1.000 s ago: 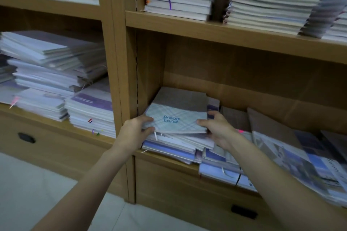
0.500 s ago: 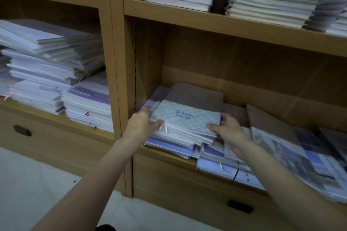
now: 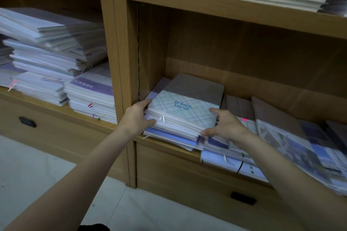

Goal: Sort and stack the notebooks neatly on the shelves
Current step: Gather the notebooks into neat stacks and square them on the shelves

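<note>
A stack of notebooks (image 3: 174, 127) was seen lying on the lower shelf (image 3: 169, 143) of the right-hand bay, pushed close to the wooden upright (image 3: 129, 73). Its top notebook (image 3: 185, 108), checked in pale green with "Dream Land" printed in blue, lay flat and slightly askew. The left side of the stack was held by the left hand (image 3: 138, 119), fingers reaching along the top edge and thumb pressed against the front of the page edges. The right side was held by the right hand (image 3: 224, 125), its grip curled round the corner, forefinger laid over the cover and thumb tucked below against the lower notebooks. To the right, loose notebooks (image 3: 293, 144) were spread in a slanting, overlapping row, some overhanging the shelf's front edge. In the left bay, taller piles (image 3: 54, 58) were stacked unevenly. More piles were set on the upper shelf (image 3: 234, 11). A drawer handle (image 3: 243, 198) was visible below.
</note>
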{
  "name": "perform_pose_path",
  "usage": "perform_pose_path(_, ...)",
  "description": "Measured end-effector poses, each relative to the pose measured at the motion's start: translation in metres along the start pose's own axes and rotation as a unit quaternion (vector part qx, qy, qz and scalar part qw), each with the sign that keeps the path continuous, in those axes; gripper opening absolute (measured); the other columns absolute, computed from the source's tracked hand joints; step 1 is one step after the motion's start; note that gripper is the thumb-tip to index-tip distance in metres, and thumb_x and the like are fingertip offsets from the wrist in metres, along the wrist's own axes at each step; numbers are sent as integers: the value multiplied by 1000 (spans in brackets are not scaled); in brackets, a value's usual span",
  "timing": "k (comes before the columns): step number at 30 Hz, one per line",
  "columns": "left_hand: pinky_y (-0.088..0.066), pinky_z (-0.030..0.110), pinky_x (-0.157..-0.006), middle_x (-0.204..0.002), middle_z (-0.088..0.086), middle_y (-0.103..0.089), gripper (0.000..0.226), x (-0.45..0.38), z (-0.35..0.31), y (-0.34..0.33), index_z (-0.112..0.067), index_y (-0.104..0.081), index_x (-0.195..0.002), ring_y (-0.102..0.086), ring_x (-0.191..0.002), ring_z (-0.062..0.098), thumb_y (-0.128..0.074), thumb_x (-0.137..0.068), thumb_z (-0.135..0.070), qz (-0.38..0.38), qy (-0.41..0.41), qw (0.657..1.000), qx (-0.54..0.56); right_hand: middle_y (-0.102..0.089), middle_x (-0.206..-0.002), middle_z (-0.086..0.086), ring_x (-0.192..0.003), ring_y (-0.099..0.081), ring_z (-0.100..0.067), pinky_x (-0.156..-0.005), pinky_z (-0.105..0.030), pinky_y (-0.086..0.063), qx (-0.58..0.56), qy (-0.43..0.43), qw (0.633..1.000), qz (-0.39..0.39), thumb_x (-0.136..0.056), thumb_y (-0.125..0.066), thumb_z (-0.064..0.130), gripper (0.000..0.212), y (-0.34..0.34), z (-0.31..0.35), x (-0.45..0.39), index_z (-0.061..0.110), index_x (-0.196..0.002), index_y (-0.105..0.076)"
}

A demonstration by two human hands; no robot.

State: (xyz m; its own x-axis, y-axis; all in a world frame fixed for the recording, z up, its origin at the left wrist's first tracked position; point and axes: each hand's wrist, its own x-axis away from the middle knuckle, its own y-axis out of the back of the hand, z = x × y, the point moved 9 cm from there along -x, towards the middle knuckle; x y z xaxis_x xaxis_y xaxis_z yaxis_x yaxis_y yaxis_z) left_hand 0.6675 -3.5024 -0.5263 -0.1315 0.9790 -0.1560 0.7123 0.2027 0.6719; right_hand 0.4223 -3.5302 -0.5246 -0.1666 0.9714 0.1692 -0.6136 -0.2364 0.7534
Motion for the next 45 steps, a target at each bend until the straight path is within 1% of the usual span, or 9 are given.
perform_pose_path(5, -41, 31, -99, -127, 16, -52, 66, 4, -8, 1, -7, -39, -140, -51, -117, 28, -69, -82, -7, -24, -26, 999, -36, -39, -147, -6, -136, -35, -23, -112, -39, -32, -44, 2, 999, -7, -63, -86, 15, 99, 0, -3, 0, 14, -146, -31)
perform_pose_path(11, -37, 29, -99, -132, 14, -48, 70, 21, -13, -5, -3, -29, -144, -46, -120, 28, -66, -85, -12, -31, -67, 992, -101, -28, -153, -4, -139, -29, -23, -109, -28, -28, 100, 41, 994, 23, -70, -82, 24, 102, -5, 10, 12, 15, -150, -19)
perform_pose_path(25, -34, 13, -92, -133, 10, -51, 66, 42, 4, 13, -5, -34, -142, -51, -121, 19, -65, -83, -3, -54, -43, 998, 0, -38, -147, -6, -136, -33, -23, -106, -28, -31, 112, 62, 992, -9, -73, -80, 21, 90, 0, 32, 16, 14, -147, -29)
perform_pose_path(29, -38, 17, -91, -126, 11, -58, 53, 52, 10, 29, -6, -47, -134, -56, -116, 21, -60, -84, 3, -100, -31, 994, 15, -36, -146, -16, -131, -38, -29, -101, -36, -39, 196, 31, 980, 32, -79, -75, 17, 96, -24, 33, 12, 14, -150, -11)
perform_pose_path(32, -39, 19, -92, -127, 12, -57, 51, 59, 24, 29, -7, -49, -133, -56, -115, 21, -59, -85, 3, -94, -6, 995, 14, -19, -151, -21, -135, -31, -37, -102, -45, -40, 222, -20, 974, 40, -80, -72, 13, 108, -41, 24, 12, 25, -150, 10)
perform_pose_path(37, -41, 26, -87, -125, 13, -57, 50, 60, 27, 32, -5, -51, -131, -58, -109, 28, -59, -82, 4, -103, -58, 991, -56, -35, -145, -14, -124, -45, -30, -95, -34, -41, 147, 5, 989, -5, -74, -77, 9, 97, -21, 28, 13, 24, -149, -17)
perform_pose_path(41, -35, 24, -101, -138, 10, -49, 57, 56, 23, 24, -5, -44, -137, -49, -124, 25, -58, -82, 0, -71, -106, 987, -95, -56, -115, -6, -118, -47, -26, -83, -28, -39, 187, 56, 981, 1, -76, -75, 12, 84, -11, 45, 13, 22, -145, -29)
perform_pose_path(43, -35, 22, -100, -135, 8, -52, 60, 57, 23, 25, -7, -39, -140, -50, -124, 22, -59, -83, -1, -67, -89, 992, -51, -50, -83, 6, -110, -50, -30, -73, -28, -37, 224, 70, 972, 28, -78, -72, 10, 85, -19, 48, 11, 24, -147, -25)
perform_pose_path(45, -35, 20, -99, -133, 6, -53, 63, 58, 26, 26, -9, -36, -140, -50, -124, 19, -60, -83, 0, -60, -68, 996, 19, -43, -76, 9, -104, -49, -31, -67, -28, -35, 233, 78, 968, 54, -79, -71, 8, 89, -27, 49, 10, 26, -149, -19)
